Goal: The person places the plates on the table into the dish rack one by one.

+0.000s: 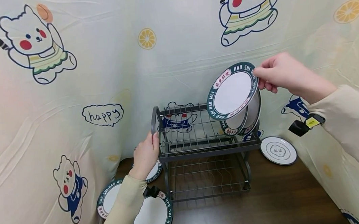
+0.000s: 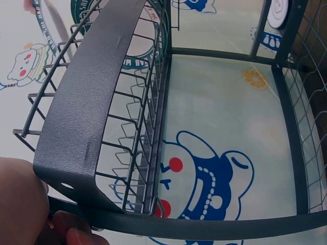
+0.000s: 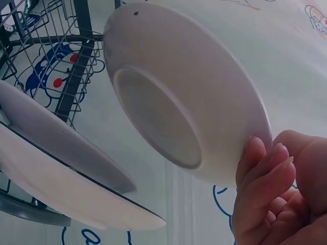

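My right hand (image 1: pixel 287 72) pinches the rim of a white plate (image 1: pixel 233 92) with a green lettered border, between thumb and fingers. This plate is tilted above the right end of a dark two-tier dish rack (image 1: pixel 197 155), and its plain underside faces the right wrist camera. Behind and below it, more plates (image 1: pixel 254 112) stand on edge in the rack's upper tier; the held plate partly hides them. My left hand (image 1: pixel 146 156) grips the upright frame at the rack's left end, with its fingertips around the dark bar (image 2: pixel 153 224) in the left wrist view.
On the brown table (image 1: pixel 281 194), several green-bordered plates (image 1: pixel 151 216) lie at the left, partly behind the left forearm. A white plate with a thin dark rim (image 1: pixel 278 150) lies right of the rack. A printed cloth (image 1: pixel 177 75) hangs close behind and at both sides.
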Demonstrator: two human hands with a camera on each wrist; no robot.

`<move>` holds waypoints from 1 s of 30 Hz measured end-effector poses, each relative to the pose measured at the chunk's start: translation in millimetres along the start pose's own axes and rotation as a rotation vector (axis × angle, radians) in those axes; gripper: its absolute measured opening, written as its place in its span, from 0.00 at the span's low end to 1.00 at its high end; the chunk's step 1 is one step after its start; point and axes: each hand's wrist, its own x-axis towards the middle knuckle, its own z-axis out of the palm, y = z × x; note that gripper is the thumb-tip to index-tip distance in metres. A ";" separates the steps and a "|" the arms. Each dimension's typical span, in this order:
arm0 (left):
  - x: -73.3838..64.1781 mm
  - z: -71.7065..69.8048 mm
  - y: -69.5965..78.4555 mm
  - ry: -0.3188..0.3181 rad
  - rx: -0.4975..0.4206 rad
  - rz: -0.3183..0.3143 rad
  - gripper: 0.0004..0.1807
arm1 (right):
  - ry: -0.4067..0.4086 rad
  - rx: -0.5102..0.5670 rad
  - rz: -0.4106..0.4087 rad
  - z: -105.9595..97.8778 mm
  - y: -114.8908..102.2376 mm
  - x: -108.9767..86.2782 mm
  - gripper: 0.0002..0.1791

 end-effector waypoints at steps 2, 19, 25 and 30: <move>-0.2 0.5 -0.7 0.001 -0.003 0.003 0.18 | -0.013 -0.039 -0.002 2.4 -2.6 2.1 0.18; 0.6 -0.4 0.0 -0.013 -0.005 0.000 0.17 | -0.068 -0.141 -0.011 20.3 -10.4 8.8 0.19; 0.3 -0.3 0.2 -0.024 -0.007 -0.007 0.17 | -0.088 -0.214 -0.021 25.8 -14.7 11.0 0.18; 0.0 -0.2 -0.6 -0.019 -0.008 -0.004 0.18 | -0.084 -0.266 -0.039 28.2 -18.7 13.1 0.18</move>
